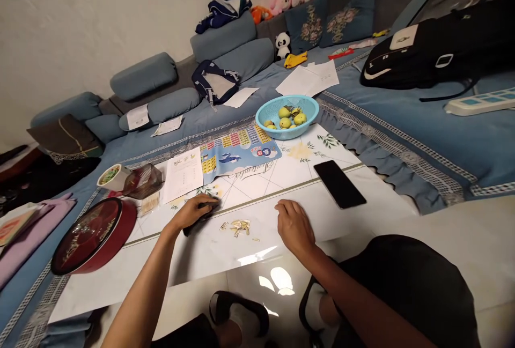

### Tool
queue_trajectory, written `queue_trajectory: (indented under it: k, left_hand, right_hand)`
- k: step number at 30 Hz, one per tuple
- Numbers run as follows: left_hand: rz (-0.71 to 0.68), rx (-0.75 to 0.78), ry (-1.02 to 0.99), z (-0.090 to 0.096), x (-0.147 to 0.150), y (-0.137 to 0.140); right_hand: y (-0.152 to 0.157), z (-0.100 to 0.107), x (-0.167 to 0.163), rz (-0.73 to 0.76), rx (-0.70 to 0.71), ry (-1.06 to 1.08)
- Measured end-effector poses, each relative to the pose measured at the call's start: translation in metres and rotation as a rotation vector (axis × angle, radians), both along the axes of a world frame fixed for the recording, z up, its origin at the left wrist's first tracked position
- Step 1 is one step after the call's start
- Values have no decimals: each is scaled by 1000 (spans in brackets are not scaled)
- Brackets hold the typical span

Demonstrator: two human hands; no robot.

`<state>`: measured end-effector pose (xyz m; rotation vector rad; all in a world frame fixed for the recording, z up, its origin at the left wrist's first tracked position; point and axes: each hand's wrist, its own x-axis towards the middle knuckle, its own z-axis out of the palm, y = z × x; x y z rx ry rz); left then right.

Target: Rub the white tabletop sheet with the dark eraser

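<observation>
My left hand [197, 211] rests at the near part of the white table, its fingers bent over a dark, flat object [196, 226] that is mostly covered. Across from it, my right hand [295, 226] lies on the tabletop with its fingers curled in; whatever may be inside is hidden. Between both hands is a small scatter of pale seed shells [240, 227], touched by neither. A black smartphone [340, 184] lies screen up to the right of my right hand.
Farther back on the table are a blue basket [263, 126] of green fruit, a colourful printed mat [233, 156] and a paper sheet [184, 175]. To the left stand a red round box [90, 238], a clear container [142, 182] and a white cup [113, 177]. A blue-covered sofa [161, 144] surrounds the far sides.
</observation>
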<state>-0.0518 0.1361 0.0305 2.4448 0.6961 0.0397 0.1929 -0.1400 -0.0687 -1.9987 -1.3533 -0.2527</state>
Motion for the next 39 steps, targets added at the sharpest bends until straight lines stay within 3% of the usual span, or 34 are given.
queue_trajectory:
  k: [2,4,6,9,10,12,15,17,20,22,24,28,32,36,39]
  left_hand:
    - [257,160,12,-18,-18,-7]
    - [397,299,18,-36,-18,-31]
    - [363,347,-8,-44,-8,-59]
    - [107,195,-94,-36,-4,-82]
    - [87,158,-122,-30,-12,-83]
    - [276,205,-97,-22,-40,-82]
    - [783,406,107,-27,-83,-93]
    - [897,480,204,-40,-90,-114]
    - [754,562,215,-59,-69,-146]
    - [596,583,198,-61,-53,-152]
    - [491,573,179,-57,-45,-140]
    - [511,527,201,-45,-29,-86]
    - [341,465,130,-44,53,-55]
    - [52,347,33,-42,156,-78]
    - [-156,234,-13,-24,197,-97]
  right_hand:
    - [0,-2,0,0,9,-14]
    - [0,-4,0,0,19,-38]
    - [0,-7,1,2,27,-64]
    - [0,-11,2,18,40,-83]
    - [0,-12,2,28,49,-78]
    - [0,-13,2,53,77,-25]
    - [1,-15,4,82,133,129]
    - [2,-15,6,87,158,200]
    - [2,-14,11,103,179,238]
    - [-3,-13,17,133,184,245]
    - [-14,-11,23,178,177,260]
    - [-48,-11,32,184,159,463]
    - [-68,-9,28,67,170,613]
    - [-54,5,26,9,169,603]
    - [-24,16,25,-53,182,522]
